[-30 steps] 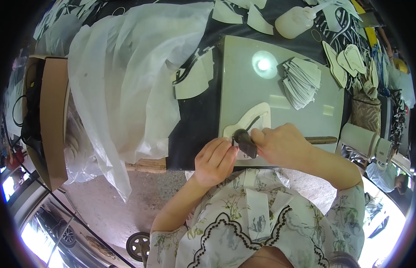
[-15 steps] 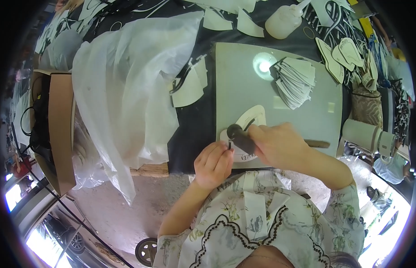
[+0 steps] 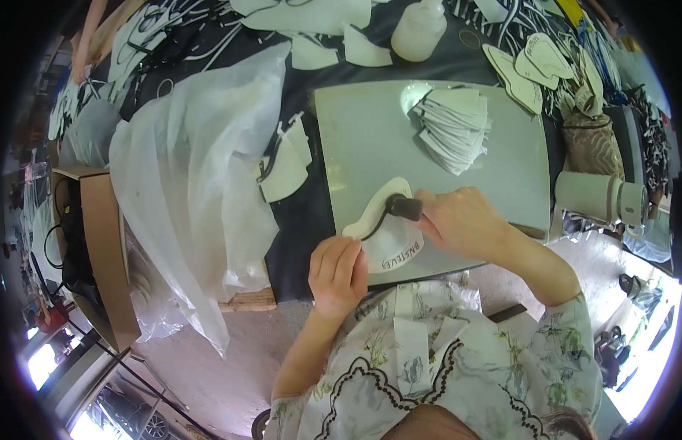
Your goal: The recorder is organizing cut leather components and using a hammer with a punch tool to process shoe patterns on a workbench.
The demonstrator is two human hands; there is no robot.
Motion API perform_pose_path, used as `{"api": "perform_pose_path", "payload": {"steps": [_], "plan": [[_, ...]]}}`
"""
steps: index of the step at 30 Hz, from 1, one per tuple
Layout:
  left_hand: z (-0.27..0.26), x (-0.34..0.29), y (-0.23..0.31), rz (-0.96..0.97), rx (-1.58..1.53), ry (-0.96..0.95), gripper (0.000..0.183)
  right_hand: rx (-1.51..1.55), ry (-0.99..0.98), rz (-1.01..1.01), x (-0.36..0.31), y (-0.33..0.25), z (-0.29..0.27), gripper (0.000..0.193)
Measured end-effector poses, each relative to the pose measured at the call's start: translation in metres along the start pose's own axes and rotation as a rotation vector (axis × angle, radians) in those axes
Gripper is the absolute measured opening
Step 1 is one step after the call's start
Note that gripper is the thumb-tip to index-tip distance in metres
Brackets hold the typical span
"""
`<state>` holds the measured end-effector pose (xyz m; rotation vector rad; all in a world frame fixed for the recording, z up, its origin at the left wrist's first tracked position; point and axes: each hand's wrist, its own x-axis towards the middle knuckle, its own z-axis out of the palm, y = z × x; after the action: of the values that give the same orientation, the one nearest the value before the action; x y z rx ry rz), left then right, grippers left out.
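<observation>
On the grey-green board (image 3: 502,183) lies a white curved cut piece (image 3: 399,253), shaped like a shoe-upper pattern, with dark lettering near its lower edge. A thin black strip (image 3: 377,226) curves along the slot between its inner and outer parts. My left hand (image 3: 338,276) is closed, fingertips pinching at the strip's lower left end by the piece's edge. A hammer is gripped in my right hand (image 3: 462,224); its dark head (image 3: 404,207) rests over the strip's upper part, and its wooden handle (image 3: 528,230) sticks out to the right, mostly hidden by the hand.
A fanned stack of white pieces (image 3: 454,128) sits at the board's back. Behind it stands a translucent squeeze bottle (image 3: 419,33). Plastic sheeting (image 3: 198,183) and a cardboard box (image 3: 106,257) fill the left. A pale cylindrical container (image 3: 594,198) lies at right.
The hammer head has shifted up and to the right along the strip, uncovering more of the lettering. My left fingers stay near the piece's left edge; the whole view has shifted slightly.
</observation>
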<state>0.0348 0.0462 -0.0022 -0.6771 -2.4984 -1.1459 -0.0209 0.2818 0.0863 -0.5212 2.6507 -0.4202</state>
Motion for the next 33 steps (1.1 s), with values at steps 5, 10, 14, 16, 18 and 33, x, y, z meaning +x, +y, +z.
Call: {"api": "perform_pose_path", "payload": {"steps": [5, 10, 14, 16, 18, 33], "plan": [[0.001, 0.002, 0.001, -0.008, 0.015, 0.007, 0.027, 0.081, 0.247, -0.008, -0.004, -0.001, 0.0, 0.032], [0.0, 0.008, 0.001, 0.018, 0.08, -0.032, 0.023, 0.131, 0.181, 0.011, 0.001, 0.019, 0.015, 0.029], [-0.005, 0.035, 0.025, 0.001, 0.207, 0.025, 0.015, 0.651, 0.348, 0.168, -0.009, 0.028, 0.015, 0.03], [0.0, 0.051, 0.038, -0.262, -0.038, -0.246, 0.021, 1.002, 0.227, 0.332, -0.012, 0.02, 0.008, 0.036], [0.018, 0.063, 0.043, -0.195, 0.156, -0.367, 0.028, 1.081, 0.211, 0.313, -0.012, 0.016, 0.023, 0.037], [0.032, 0.092, 0.046, -0.195, 0.319, -0.759, 0.022, 1.374, 0.117, 0.278, -0.002, 0.012, 0.029, 0.036]]}}
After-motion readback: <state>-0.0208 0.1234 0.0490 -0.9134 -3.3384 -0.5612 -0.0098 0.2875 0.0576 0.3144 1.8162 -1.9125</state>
